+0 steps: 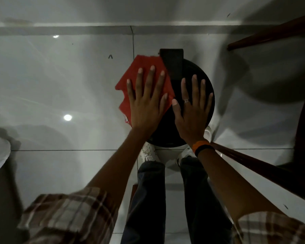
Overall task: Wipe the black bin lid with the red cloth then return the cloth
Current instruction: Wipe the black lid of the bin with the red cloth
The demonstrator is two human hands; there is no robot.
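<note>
Left hand (144, 104) flat, fingers spread wide, pressing the red cloth (144, 67) onto the left side of the black bin lid (199, 71). Right hand (192, 111) lies open-palmed on the lid just beside it, gripping nothing.

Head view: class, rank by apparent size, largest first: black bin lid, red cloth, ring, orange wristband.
1. black bin lid
2. red cloth, partly hidden under the left hand
3. orange wristband
4. ring

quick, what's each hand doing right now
Left hand: open, fingers spread, pressing flat on the red cloth on the black bin lid.
Right hand: open, flat on the lid, holding nothing.
</note>
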